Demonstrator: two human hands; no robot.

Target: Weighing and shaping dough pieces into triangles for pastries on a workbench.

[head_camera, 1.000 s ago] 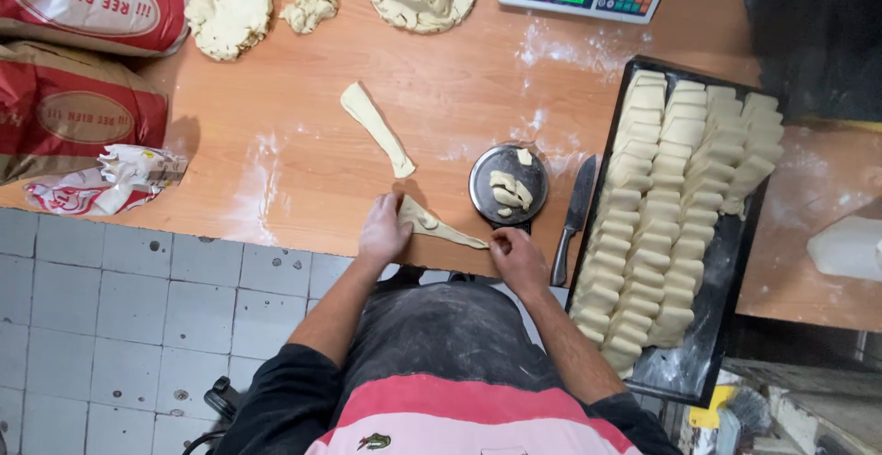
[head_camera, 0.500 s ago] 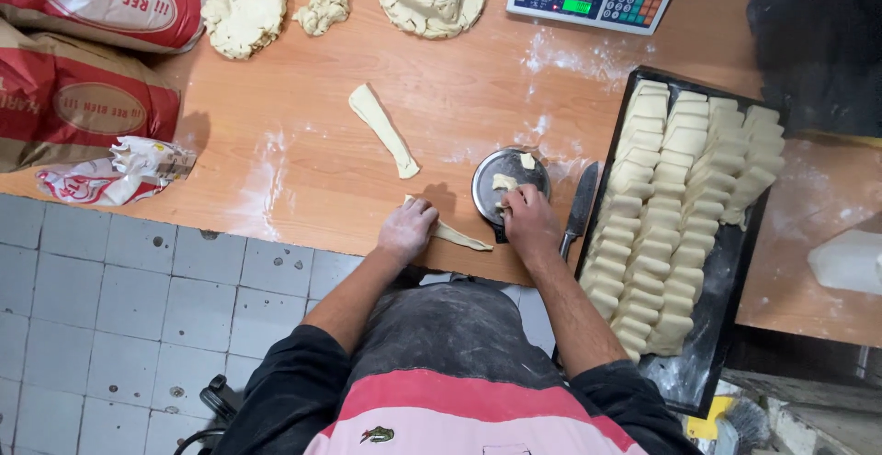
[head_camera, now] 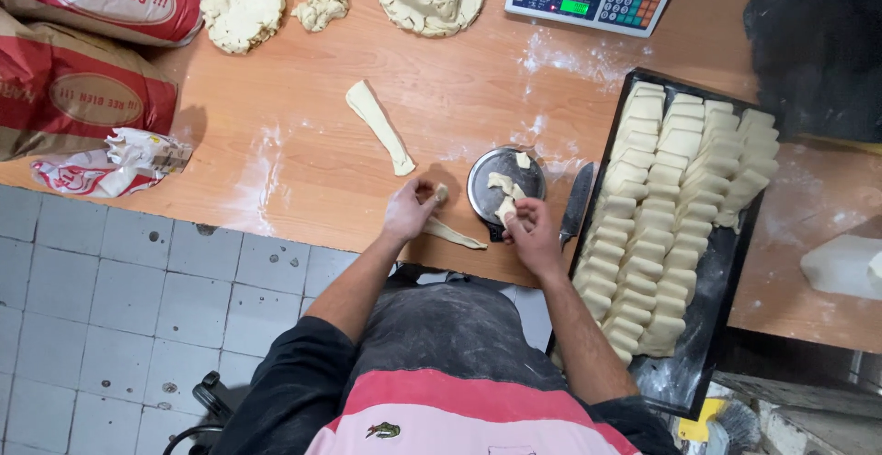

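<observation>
Left hand (head_camera: 410, 209) pinched around a dough strip (head_camera: 455, 233), right hand (head_camera: 530, 230) gripping a dough piece (head_camera: 506, 210).

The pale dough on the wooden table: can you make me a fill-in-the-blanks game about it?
1. The right hand pinches a small pale dough piece over the round metal ____.
2. The cut dough pieces lie in rows on a black ____.
3. The long pale dough strip lies beside the ____ hand.
4. A knife lies between the pan and the ____.

Missing words: pan; tray; left; tray
</observation>
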